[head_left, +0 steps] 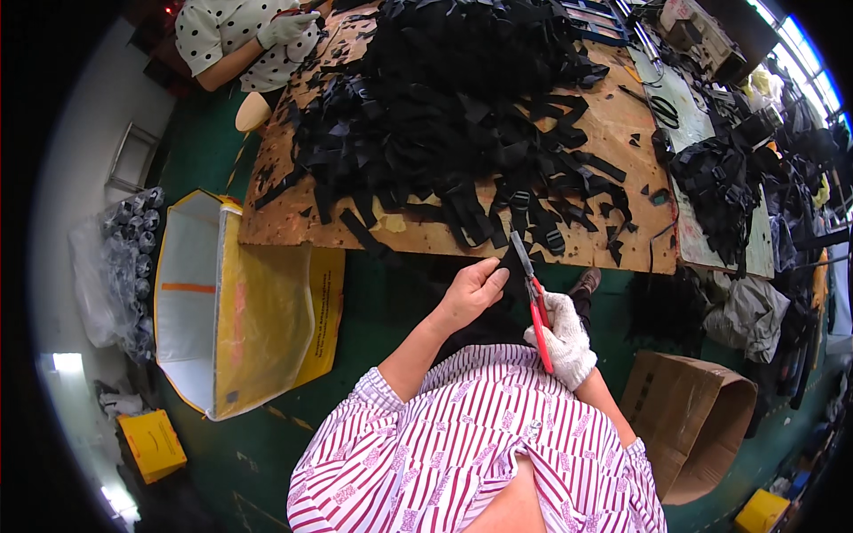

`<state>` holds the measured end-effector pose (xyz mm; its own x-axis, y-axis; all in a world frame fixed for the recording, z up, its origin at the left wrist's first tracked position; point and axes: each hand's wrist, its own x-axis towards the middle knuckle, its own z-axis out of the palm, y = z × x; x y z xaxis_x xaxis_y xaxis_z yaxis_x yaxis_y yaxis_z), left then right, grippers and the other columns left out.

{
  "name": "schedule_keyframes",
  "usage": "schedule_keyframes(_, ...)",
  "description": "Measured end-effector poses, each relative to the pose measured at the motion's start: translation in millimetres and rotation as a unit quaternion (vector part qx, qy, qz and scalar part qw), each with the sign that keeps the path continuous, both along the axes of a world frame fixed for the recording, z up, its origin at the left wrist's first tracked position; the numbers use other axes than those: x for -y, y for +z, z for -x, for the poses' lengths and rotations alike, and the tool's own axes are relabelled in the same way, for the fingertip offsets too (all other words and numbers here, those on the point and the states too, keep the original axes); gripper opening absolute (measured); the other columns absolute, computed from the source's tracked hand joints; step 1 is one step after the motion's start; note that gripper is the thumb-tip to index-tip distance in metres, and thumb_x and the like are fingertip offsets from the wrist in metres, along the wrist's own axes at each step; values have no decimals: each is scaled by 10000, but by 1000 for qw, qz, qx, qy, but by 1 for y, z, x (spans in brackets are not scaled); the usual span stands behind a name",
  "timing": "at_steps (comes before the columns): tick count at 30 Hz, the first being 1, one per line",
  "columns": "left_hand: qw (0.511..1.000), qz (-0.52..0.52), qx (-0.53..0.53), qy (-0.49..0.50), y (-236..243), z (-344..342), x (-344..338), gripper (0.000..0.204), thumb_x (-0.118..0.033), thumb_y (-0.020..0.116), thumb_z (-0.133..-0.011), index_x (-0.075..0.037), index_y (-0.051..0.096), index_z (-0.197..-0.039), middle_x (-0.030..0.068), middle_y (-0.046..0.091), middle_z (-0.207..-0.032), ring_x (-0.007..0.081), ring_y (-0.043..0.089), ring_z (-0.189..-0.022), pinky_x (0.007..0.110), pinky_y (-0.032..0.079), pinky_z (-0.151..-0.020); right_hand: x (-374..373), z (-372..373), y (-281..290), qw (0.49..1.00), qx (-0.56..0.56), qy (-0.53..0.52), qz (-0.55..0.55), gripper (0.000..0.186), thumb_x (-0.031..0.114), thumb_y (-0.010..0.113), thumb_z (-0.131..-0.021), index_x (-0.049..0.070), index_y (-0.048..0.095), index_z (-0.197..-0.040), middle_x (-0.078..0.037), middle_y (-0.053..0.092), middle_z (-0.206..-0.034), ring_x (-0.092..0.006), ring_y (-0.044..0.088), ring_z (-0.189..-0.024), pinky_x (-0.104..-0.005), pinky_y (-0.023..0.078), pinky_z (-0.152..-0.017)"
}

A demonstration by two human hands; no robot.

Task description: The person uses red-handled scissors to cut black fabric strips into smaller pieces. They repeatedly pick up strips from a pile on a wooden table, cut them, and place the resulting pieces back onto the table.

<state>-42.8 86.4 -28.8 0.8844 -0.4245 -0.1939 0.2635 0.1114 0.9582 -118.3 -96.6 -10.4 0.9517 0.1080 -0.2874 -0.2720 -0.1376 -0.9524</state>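
My left hand [473, 293] is bare and closed in a pinch on a piece of black fabric strap [513, 264] just off the table's near edge. My right hand [565, 339], in a white knit glove, grips a pair of scissors [538, 313] by the red handles. The metal blades point up and away, right beside the strap. Whether the blades are parted is hard to make out. Beyond both hands, a large heap of black straps [444, 115] covers much of the wooden table [355, 233]. Some straps carry a black plastic buckle [554, 241].
Another pair of black-handled scissors [663, 111] lies on the table's right side. A yellow bin with a white inside [235, 311] stands at left, a cardboard box [689, 426] at lower right. Across the table's far left, a co-worker's gloved hand [286, 30] is busy. More black straps [720, 182] hang at right.
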Motion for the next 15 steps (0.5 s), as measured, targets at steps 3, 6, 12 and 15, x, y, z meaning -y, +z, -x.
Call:
schedule_keyframes(3, 999, 13, -29, -5, -1, 0, 0, 188, -171, 484, -954, -87, 458, -788, -79, 353, -631, 2, 335, -549, 181, 304, -475, 0, 3, 0, 997, -49, -25, -61, 425, 57, 610, -763, 28, 430, -1147, -31, 500, -845, -83, 480, -648, -226, 439, -598)
schedule_keyframes(6, 996, 41, -74, -9, 2, 0, -1, 146, -184, 488, -957, -91, 508, -846, -83, 410, -676, -16, 360, -591, 161, 338, -511, -2, 1, 10, 990, -109, -38, -78, 373, 48, 572, -769, 23, 450, -1120, -32, 497, -819, -81, 459, -540, -215, 416, -492)
schedule_keyframes(12, 998, 39, -1, 53, 6, -1, -12, 81, -143, 560, -902, -77, 517, -923, -66, 480, -744, 12, 404, -603, 178, 348, -529, 3, -10, 1, 970, -110, -146, -162, 348, 29, 545, -778, 3, 436, -1107, -40, 488, -767, -82, 454, -430, -203, 417, -383)
schedule_keyframes(15, 990, -11, 68, 121, 19, -15, -18, 169, -121, 599, -853, -65, 534, -998, -53, 517, -784, 18, 437, -625, 179, 367, -542, 2, -8, 0, 965, -106, -191, -147, 295, 49, 543, -714, 18, 500, -1003, -44, 489, -786, -105, 442, -447, -216, 372, -369)
